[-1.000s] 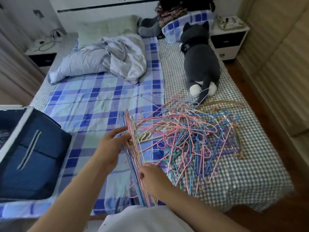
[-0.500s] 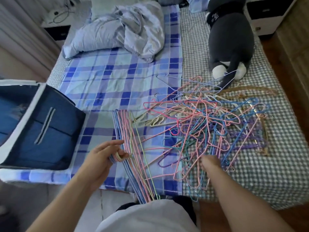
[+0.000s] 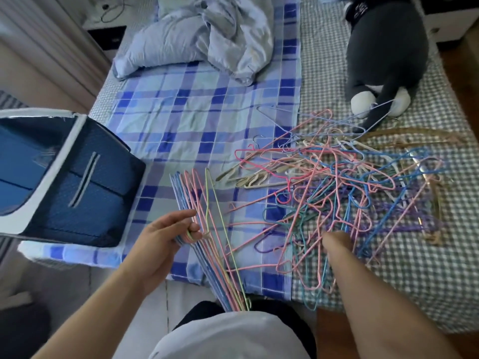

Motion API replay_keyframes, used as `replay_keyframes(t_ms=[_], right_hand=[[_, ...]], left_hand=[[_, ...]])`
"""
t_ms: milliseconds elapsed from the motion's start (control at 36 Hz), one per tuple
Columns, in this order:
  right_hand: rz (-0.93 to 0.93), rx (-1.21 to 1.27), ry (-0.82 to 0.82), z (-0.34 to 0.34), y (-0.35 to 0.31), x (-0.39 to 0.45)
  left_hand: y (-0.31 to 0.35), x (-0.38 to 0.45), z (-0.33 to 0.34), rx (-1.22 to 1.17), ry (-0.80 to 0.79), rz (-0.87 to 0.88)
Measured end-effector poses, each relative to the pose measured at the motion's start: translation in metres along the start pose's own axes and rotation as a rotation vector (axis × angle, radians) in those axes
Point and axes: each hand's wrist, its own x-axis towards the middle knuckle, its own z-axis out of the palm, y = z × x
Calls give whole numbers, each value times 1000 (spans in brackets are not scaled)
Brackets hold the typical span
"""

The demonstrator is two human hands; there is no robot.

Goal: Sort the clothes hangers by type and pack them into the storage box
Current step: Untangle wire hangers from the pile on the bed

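While the left hand [image 3: 166, 237] keeps its fingers curled round the bundle [image 3: 207, 229] of thin wire hangers, the right hand [image 3: 337, 242] has let go of that bundle, where it was a second ago, and gone out to the pile [image 3: 337, 193]. It now sits at the near edge of the tangle, fingers pushed in among the pink and blue wires; whether they have closed on one I cannot tell, since the wires and the wrist hide them.

That shift reads as the end of one tidy-up and the start of another pick: the sorted hangers are squared off in the left hand, and the right is after the next of the same kind. The bundle slants from the person's lap up across the blue plaid sheet [image 3: 194, 125], just left of the pile.

Most of the work looks to be ahead. The pile is large and knotted, and its hooks will likely snag on a pull. Beige hangers [image 3: 248, 178] of a thicker sort lie at its left edge, and brown ones [image 3: 414, 137] at the far side.

Off to the left, the box [image 3: 77, 177] stands open on the bed, apart from the bundle. Beyond lie a crumpled quilt [image 3: 207, 40] and a dark plush toy [image 3: 383, 55].
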Motion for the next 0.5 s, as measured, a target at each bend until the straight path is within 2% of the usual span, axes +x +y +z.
replay_keyframes(t_ms=[111, 250, 333, 417, 500], right_hand=[[-24, 39, 17, -1, -6, -13], [-31, 381, -269, 17, -1, -49], [-263, 360, -293, 12, -4, -88], [-578, 119, -169, -3, -13, -125], [-833, -7, -182, -18, -30, -164]], left_hand=[[-2, 0, -1, 12, 3, 2], [-8, 9, 3, 38, 35, 9], [-9, 13, 14, 48, 32, 36], [-4, 11, 23, 24, 16, 56], [4, 11, 30, 8, 12, 82]])
